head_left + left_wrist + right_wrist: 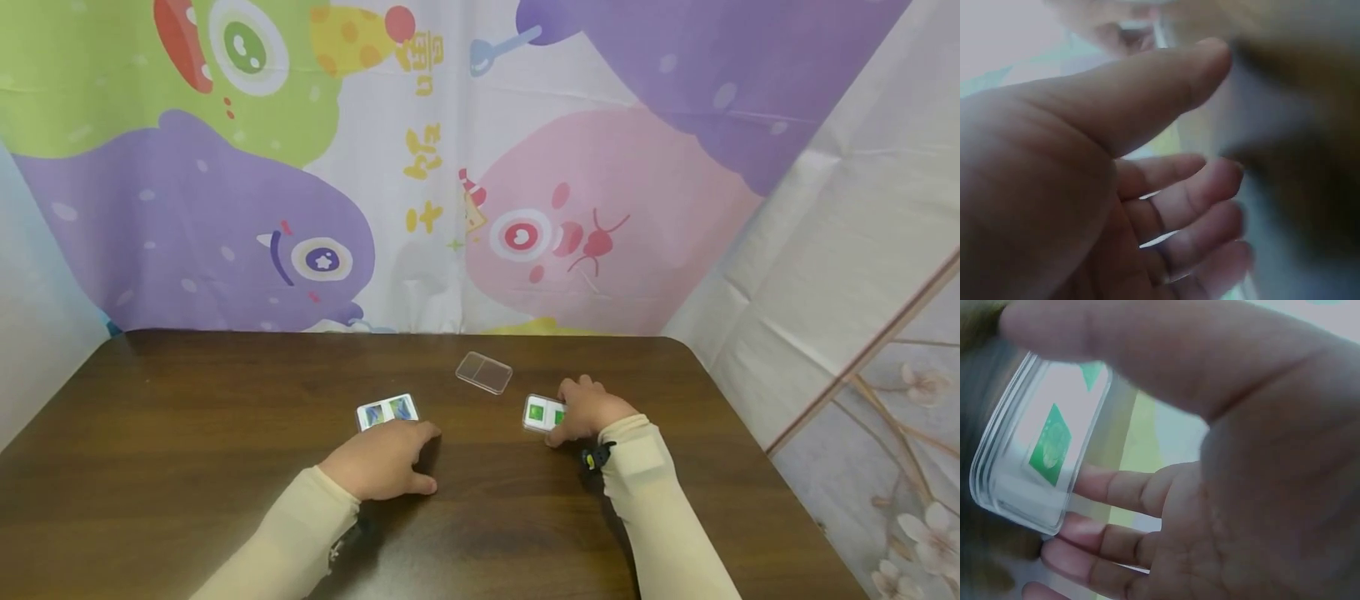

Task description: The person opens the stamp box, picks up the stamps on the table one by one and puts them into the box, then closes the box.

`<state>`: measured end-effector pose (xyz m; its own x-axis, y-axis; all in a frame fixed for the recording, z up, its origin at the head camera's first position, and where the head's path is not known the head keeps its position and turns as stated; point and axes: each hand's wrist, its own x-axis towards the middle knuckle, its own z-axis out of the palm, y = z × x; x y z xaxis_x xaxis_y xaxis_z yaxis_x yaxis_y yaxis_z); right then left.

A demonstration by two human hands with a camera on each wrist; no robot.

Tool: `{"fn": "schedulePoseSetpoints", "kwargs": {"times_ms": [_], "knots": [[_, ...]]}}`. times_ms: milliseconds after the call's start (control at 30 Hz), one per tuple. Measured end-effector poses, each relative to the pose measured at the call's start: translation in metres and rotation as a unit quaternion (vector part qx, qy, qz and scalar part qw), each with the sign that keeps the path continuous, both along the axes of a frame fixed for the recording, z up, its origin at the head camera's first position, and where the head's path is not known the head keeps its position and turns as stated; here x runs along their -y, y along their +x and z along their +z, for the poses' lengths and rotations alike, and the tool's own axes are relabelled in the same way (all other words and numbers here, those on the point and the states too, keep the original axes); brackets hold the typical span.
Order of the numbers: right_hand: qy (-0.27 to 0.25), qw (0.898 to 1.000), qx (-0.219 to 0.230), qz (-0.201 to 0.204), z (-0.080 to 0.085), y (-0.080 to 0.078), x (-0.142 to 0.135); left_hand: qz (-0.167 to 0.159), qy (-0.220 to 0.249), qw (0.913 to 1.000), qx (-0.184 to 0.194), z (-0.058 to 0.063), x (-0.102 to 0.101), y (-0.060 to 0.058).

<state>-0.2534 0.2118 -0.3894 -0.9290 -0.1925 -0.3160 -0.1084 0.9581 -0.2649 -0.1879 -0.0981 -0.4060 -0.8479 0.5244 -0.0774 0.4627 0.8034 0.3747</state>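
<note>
On the right, my right hand (592, 410) spans a clear plastic case (1007, 469) with a white insert bearing green square pictures. Its thumb lies at the near edge and its fingertips (1088, 481) at the far edge. To the left, my left hand (384, 462) hovers with fingers loosely bent and thumb apart, nothing between them. It overlaps the lower edge of a second clear case (386, 410), whose white insert carries two blue-green pictures. Between and beyond the hands lies a clear, see-through plastic piece (483, 372), rectangular with rounded corners, showing the wood beneath.
Everything rests on a dark brown wooden table (225, 375) with rounded far corners. Behind it hangs a cloth (420, 283) printed with cartoon monsters. A pale panel (832, 292) and a flowered one stand along the right side.
</note>
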Motion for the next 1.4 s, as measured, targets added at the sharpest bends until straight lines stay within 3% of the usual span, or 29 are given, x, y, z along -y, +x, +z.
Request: {"fn": "schedulePoseSetpoints", "kwargs": {"times_ms": [100,167,267,333,467,567,667,900,1400], "knots": [[-0.007,1.0,0.002,-0.002,0.002,0.0,0.0,0.006,0.01,0.9994,-0.033,0.006,0.011,-0.007],[-0.012,1.0,0.005,-0.008,0.002,0.0,0.0,0.018,0.014,0.9967,-0.077,0.01,0.02,-0.011],[-0.015,1.0,0.005,-0.023,0.002,-0.001,0.0,0.05,0.004,0.9888,-0.141,0.012,0.033,-0.017],[-0.019,0.999,-0.002,-0.029,0.002,-0.002,0.001,0.076,-0.01,0.9843,-0.159,0.011,0.041,-0.019],[-0.026,0.999,-0.027,-0.026,0.0,-0.004,0.004,0.114,-0.031,0.986,-0.118,0.004,0.057,-0.022],[-0.03,0.998,-0.042,-0.026,0.0,-0.004,0.006,0.115,-0.027,0.9898,-0.079,-0.001,0.064,-0.027],[-0.032,0.998,-0.053,-0.028,0.001,-0.004,0.006,0.109,-0.017,0.9919,-0.063,-0.004,0.069,-0.031],[-0.039,0.997,-0.069,-0.018,0.0,-0.005,0.009,0.113,-0.006,0.9923,-0.052,-0.004,0.075,-0.031],[-0.066,0.993,-0.098,0.011,-0.001,-0.004,0.012,0.112,-0.004,0.9922,-0.054,-0.002,0.068,-0.024]]}}
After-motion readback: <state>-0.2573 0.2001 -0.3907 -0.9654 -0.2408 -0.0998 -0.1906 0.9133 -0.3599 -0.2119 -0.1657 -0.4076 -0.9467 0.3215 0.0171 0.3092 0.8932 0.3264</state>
